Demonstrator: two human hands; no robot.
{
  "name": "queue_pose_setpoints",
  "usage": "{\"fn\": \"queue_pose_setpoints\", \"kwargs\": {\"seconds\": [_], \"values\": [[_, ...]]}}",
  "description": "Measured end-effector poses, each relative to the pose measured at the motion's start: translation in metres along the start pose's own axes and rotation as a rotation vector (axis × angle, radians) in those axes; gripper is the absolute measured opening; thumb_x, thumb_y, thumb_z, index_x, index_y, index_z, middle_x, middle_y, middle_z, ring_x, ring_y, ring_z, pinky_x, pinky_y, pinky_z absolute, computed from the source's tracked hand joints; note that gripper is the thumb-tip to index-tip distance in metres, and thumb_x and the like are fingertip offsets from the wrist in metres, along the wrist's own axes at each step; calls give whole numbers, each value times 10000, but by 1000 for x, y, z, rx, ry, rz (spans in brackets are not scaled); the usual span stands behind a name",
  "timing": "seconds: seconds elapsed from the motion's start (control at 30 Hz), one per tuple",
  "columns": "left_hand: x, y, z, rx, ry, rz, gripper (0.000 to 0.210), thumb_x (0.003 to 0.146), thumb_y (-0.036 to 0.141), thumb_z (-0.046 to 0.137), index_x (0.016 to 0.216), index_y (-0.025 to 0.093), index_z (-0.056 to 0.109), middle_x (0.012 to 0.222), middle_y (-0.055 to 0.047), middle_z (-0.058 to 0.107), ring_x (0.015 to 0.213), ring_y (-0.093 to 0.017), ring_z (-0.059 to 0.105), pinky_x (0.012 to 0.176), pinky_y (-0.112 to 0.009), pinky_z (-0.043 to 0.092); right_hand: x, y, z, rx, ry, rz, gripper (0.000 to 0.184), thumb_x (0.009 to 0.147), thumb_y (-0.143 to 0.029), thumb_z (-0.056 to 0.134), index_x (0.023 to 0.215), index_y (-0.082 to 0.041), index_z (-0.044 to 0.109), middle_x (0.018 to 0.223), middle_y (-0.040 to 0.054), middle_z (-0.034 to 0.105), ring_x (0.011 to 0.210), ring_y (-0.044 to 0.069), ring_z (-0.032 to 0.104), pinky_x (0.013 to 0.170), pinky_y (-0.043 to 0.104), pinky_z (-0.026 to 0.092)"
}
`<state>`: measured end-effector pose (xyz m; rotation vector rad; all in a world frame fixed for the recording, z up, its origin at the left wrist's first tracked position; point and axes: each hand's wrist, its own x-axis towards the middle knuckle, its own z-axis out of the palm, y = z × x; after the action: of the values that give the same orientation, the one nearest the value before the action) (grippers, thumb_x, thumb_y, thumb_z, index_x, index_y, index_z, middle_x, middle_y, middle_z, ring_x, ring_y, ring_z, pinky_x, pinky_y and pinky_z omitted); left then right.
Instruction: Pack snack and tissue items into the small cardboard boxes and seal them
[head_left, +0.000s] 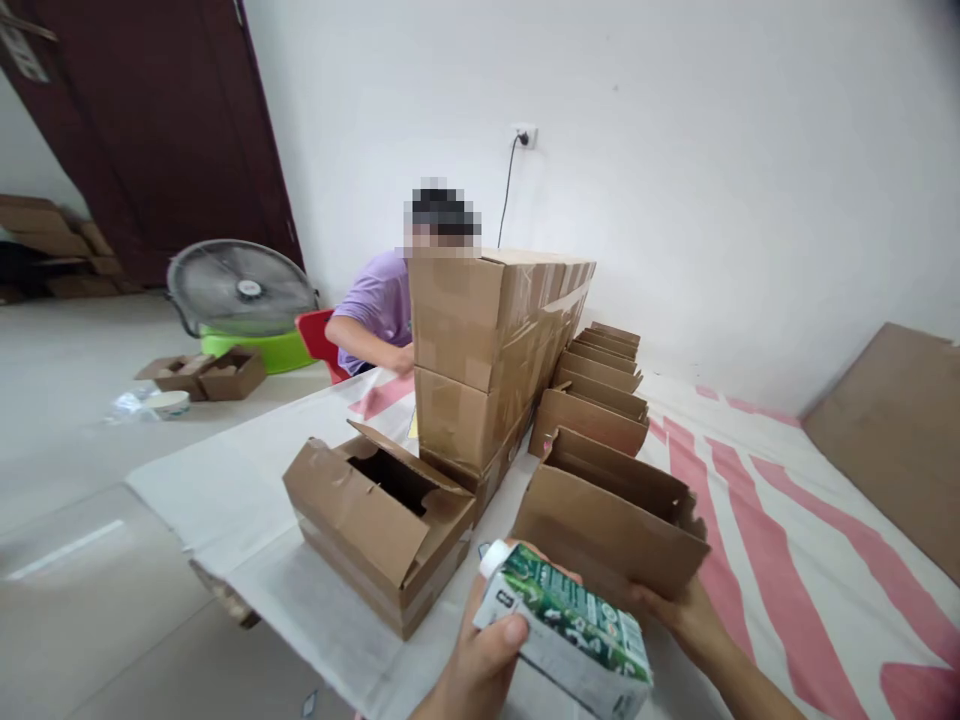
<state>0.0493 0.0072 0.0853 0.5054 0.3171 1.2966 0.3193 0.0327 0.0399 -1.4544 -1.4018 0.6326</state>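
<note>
My left hand point(480, 650) is wrapped round a drink carton point(574, 625) with green and white print and a white screw cap, held tilted on its side at the front of the table. My right hand point(679, 610) grips the lower near corner of an open cardboard box point(611, 520), its fingers partly hidden by the box. The box's top flaps stand up, and little of its inside shows. To the left, a second cardboard box point(375, 510) lies with its flaps partly folded over a dark opening.
Taped cardboard boxes point(457, 320) stand stacked mid-table. Several open boxes point(600, 370) line up behind the one I hold. Across the table sits a person in a purple shirt point(379, 295). A large fan point(244, 285) is on the floor; a cardboard sheet point(892, 430) leans at the right.
</note>
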Motion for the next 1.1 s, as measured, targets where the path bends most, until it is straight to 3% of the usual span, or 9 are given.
{"fn": "queue_pose_setpoints", "kwargs": {"seconds": [0.1, 0.17, 0.33, 0.43, 0.57, 0.83, 0.9, 0.97, 1.1], "values": [[13, -14, -7, 86, 120, -18, 538, 587, 314, 883, 1066, 195, 669, 1023, -115, 765, 1051, -375, 684, 960, -479, 498, 16, -8, 23, 57, 7, -3, 881, 610, -597, 795, 1327, -209, 463, 1171, 161, 672, 1088, 380, 634, 893, 540, 553], [25, -19, -14, 174, 206, -37, 552, 613, 305, 870, 1102, 181, 643, 1013, -107, 761, 1012, -332, 700, 888, -411, 537, 17, -8, 28, 1, 37, -20, 815, 647, -601, 767, 1301, -221, 463, 1213, 147, 641, 1136, 351, 601, 960, 525, 511], [44, -21, -27, 271, 322, -215, 423, 700, 363, 809, 997, 170, 578, 840, -78, 748, 715, -233, 727, 559, -285, 561, -13, -6, 13, -92, 95, -17, 758, 759, -557, 688, 1385, -261, 381, 1328, 121, 537, 1170, 327, 559, 974, 492, 487], [46, -25, -31, 292, 351, -269, 399, 756, 371, 766, 1031, 186, 544, 812, -49, 738, 643, -198, 713, 542, -280, 567, -36, -5, 3, -196, 203, -106, 645, 819, -502, 641, 1374, -293, 387, 1337, 112, 487, 1127, 321, 546, 947, 501, 480], [46, -36, -37, 373, 350, -288, 431, 771, 400, 748, 1073, 205, 511, 828, -51, 738, 663, -215, 726, 528, -277, 557, -51, 4, 5, -264, 105, -219, 474, 828, -426, 654, 1239, -292, 460, 1215, 103, 530, 983, 286, 569, 854, 473, 505], [52, -43, -45, 605, 427, -318, 659, 757, 469, 691, 1261, 221, 346, 1008, -93, 698, 693, -239, 714, 513, -315, 544, -26, 30, 19, 22, 101, 113, 849, 633, -524, 799, 1309, -242, 370, 1310, 150, 522, 1173, 355, 550, 901, 505, 518], [54, -40, -45, 800, 444, -270, 666, 765, 462, 657, 1281, 185, 339, 1108, -154, 666, 843, -296, 712, 588, -380, 575, -22, 32, 21, 75, 59, 159, 894, 595, -523, 822, 1322, -242, 385, 1296, 147, 551, 1178, 359, 559, 908, 506, 518], [54, -36, -41, 1051, 428, -159, 649, 773, 410, 629, 1288, 122, 358, 1179, -211, 635, 1019, -341, 673, 791, -467, 574, -23, 31, 24, 144, -8, 187, 818, 629, -533, 803, 1298, -250, 426, 1230, 129, 606, 1146, 342, 592, 920, 493, 518], [45, -28, -26, 1579, 347, 117, 645, 755, 292, 609, 1322, 54, 417, 1416, -281, 465, 1365, -399, 429, 1141, -552, 325, -28, 24, 29, 168, -64, 180, 633, 749, -548, 714, 1265, -273, 472, 1170, 105, 662, 1060, 302, 649, 951, 461, 510]]}}
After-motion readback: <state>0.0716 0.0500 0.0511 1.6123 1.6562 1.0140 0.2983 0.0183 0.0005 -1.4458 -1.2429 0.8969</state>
